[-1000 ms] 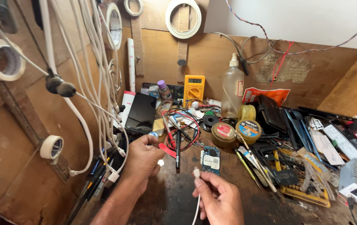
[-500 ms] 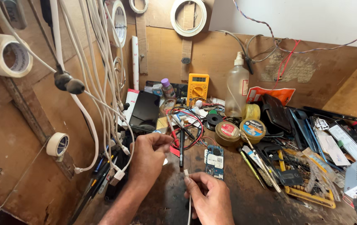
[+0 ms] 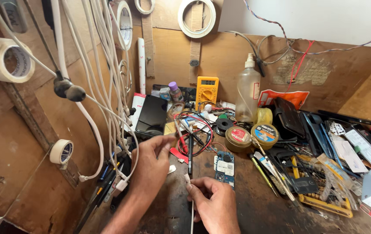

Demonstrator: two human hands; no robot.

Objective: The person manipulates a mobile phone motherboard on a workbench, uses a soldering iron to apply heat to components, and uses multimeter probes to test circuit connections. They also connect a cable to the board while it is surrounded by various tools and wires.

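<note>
My right hand [image 3: 215, 204] is low at the bench's front edge, pinching a white cable whose plug end [image 3: 187, 177] points up and away from me. My left hand [image 3: 152, 162] lies just left of it, fingers loosely spread toward the red and black meter probes [image 3: 186, 145]. It grips nothing that I can see. A small white piece [image 3: 171, 169] lies by its thumb. A small blue circuit board [image 3: 224, 167] sits flat just right of both hands. A black phone [image 3: 153, 115] leans behind the left hand.
A yellow multimeter [image 3: 206, 89], a clear squeeze bottle [image 3: 248, 91] and two round tins [image 3: 238, 138] stand behind. Tools and phone parts crowd the right side [image 3: 320, 173]. White cables [image 3: 107, 86] and tape rolls [image 3: 10, 60] hang on the left wall.
My left hand has gone forward from the cable end toward the probes and the phone. My right hand has shifted slightly left and still holds the cable.
</note>
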